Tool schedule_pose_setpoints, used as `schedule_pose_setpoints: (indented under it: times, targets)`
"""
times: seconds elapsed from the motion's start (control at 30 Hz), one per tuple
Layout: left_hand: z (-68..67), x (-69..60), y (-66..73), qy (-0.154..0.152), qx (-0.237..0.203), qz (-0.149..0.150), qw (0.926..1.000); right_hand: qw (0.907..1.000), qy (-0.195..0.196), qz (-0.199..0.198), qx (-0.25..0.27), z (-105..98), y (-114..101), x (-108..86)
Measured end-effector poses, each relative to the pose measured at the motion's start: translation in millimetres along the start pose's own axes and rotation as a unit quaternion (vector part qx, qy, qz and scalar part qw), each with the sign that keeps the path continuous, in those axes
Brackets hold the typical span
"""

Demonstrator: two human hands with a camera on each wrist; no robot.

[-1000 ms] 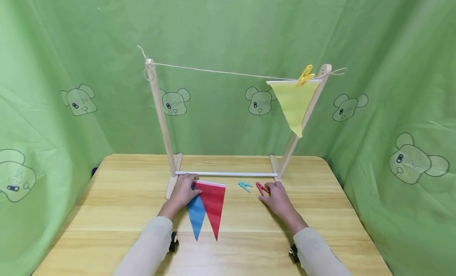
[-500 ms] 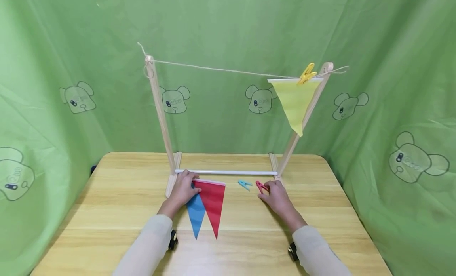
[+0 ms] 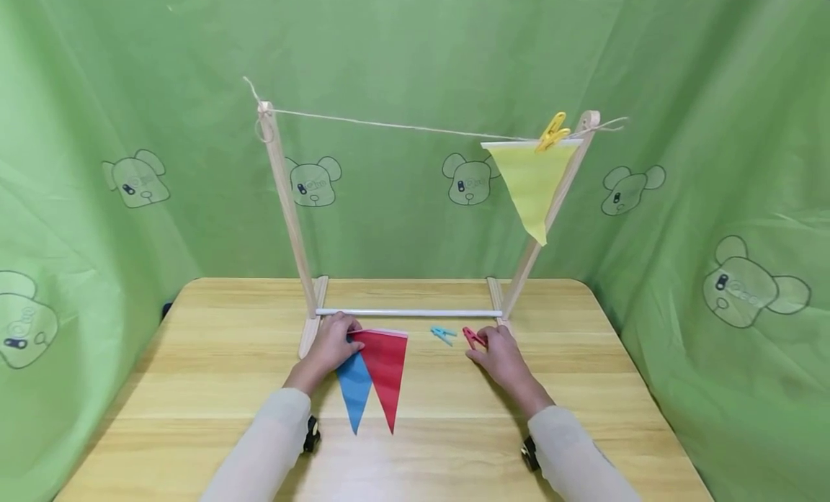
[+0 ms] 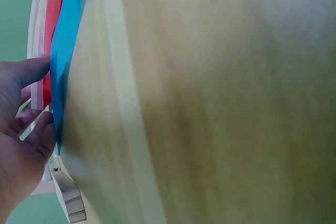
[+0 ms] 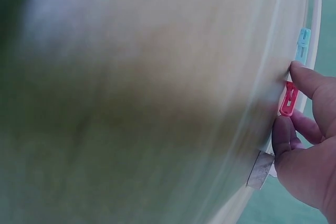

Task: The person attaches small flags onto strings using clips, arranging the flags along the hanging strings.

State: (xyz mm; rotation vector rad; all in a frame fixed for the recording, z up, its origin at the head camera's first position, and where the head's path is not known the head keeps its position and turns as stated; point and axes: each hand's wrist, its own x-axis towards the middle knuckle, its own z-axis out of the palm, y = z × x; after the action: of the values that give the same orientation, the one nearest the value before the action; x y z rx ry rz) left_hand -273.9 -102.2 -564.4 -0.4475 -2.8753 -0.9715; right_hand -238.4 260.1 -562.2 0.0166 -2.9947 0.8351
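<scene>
A red pennant (image 3: 386, 369) with a white top strip lies partly over a blue pennant (image 3: 356, 397) on the wooden table. My left hand (image 3: 333, 343) pinches the red one's upper left corner between thumb and fingers. The left wrist view has that hand (image 4: 21, 108) at the red pennant's strip, the blue one alongside. My right hand (image 3: 506, 354) is around a red clothespin (image 3: 471, 336) lying on the table. In the right wrist view the clothespin (image 5: 288, 99) sits between the fingers; a lower finger appears to touch it, while the upper fingertip shows a gap.
A wooden stand carries a string (image 3: 389, 126) between two posts, with a white rod (image 3: 408, 312) low between them. A yellow pennant (image 3: 528, 181) hangs at the right from a yellow clothespin (image 3: 552, 132). A light blue clothespin (image 3: 444, 335) lies left of the red one.
The head view has shifted slightly. The red pennant's upper left edge bends a little under my left hand. My right hand and the red clothespin stay where they were.
</scene>
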Motion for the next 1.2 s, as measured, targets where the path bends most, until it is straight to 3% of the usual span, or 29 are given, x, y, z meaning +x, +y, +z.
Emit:
schedule_pose_setpoints:
  times: [0.4, 0.9, 1.2]
  targets:
    - [-4.8, 3.2, -0.4, -0.027, -0.022, -0.005, 0.9994, 0.9999, 0.010, -0.009, -0.009, -0.3, -2.1, 1.1]
    - [1.0, 2.6, -2.2, 0.002, -0.008, 0.026, 0.9996, 0.9995, 0.022, -0.018, -0.012, -0.1, -0.1, 1.0]
    - [1.4, -0.6, -0.4, 0.011, -0.019, 0.019, 0.9996, 1.0000, 0.008, -0.005, 0.002, 0.9, 0.3, 0.9]
